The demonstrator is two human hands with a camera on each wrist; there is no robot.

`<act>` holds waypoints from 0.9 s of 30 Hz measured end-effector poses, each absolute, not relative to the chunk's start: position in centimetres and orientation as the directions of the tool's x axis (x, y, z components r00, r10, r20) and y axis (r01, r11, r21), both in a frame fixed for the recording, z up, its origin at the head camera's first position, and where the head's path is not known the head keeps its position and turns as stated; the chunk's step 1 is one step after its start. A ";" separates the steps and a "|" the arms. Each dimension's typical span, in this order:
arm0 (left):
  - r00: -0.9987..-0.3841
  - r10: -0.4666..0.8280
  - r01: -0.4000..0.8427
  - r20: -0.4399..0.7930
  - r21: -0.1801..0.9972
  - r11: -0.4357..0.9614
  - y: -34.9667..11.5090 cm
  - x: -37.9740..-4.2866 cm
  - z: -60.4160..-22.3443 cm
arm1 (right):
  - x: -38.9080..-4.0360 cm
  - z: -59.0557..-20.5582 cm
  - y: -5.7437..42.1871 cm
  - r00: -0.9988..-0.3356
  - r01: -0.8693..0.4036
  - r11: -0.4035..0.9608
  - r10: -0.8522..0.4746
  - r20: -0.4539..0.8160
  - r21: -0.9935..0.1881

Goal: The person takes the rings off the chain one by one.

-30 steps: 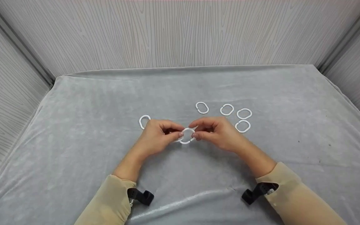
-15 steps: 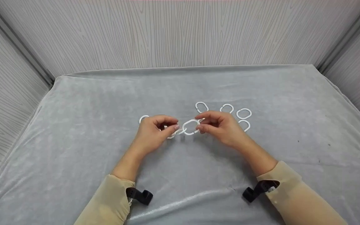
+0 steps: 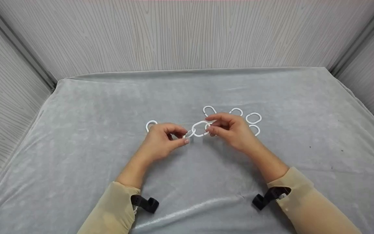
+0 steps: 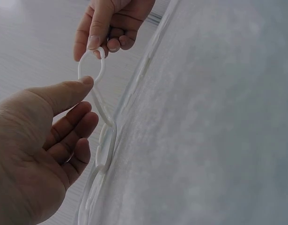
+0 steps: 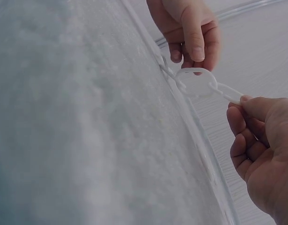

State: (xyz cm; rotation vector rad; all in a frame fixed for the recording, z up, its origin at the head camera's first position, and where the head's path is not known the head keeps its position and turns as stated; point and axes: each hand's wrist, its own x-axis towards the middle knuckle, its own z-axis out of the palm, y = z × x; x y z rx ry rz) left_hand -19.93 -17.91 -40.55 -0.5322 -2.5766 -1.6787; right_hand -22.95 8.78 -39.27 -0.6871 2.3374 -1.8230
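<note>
Several oval white plastic links are joined into a chain, raised between the two hands. My right hand [image 3: 229,131] pinches its end link [image 5: 232,89] between thumb and index finger. The link joined to that one [image 3: 201,121] shows whole in the head view, between the hands. At the left part of the chain is my left hand [image 3: 161,139], thumb and index finger apart with a link [image 3: 192,131] in the gap. In the left wrist view the left thumb overlaps the chain, and more links [image 4: 114,140] hang below it.
Loose white links lie on the grey cloth [image 3: 109,104] behind the right hand, among them a far right one [image 3: 254,113] and one partly covered by the fingers [image 3: 208,106]. Another link [image 3: 151,121] shows behind the left hand. A wood-grain panel [image 3: 187,35] stands at the back.
My right hand has moved slightly up and right, drawing the chain out. The left hand held the link by the right hand, then the chain further left; now its fingertips stand apart.
</note>
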 end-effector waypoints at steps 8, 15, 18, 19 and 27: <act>-0.932 0.271 0.335 0.239 0.854 0.398 -17.9 -19.9 -40.8 | -22.9 -39.2 8.7 -0.890 -0.288 0.165 -0.410 0.200 -0.943; -0.927 0.280 0.355 0.250 0.827 0.437 -17.9 -19.8 -40.9 | -22.8 -39.2 8.7 -0.887 -0.285 0.154 -0.417 0.199 -0.946; -0.927 0.280 0.356 0.248 0.819 0.450 -17.9 -19.8 -41.0 | -22.8 -39.2 8.6 -0.887 -0.285 0.155 -0.417 0.199 -0.946; -0.927 0.281 0.356 0.248 0.817 0.454 -17.9 -19.8 -41.0 | -22.7 -39.1 8.6 -0.886 -0.285 0.154 -0.418 0.199 -0.946; -0.924 0.286 0.364 0.253 0.811 0.459 -17.9 -19.8 -41.1 | -22.7 -39.2 8.6 -0.881 -0.293 0.140 -0.423 0.210 -0.946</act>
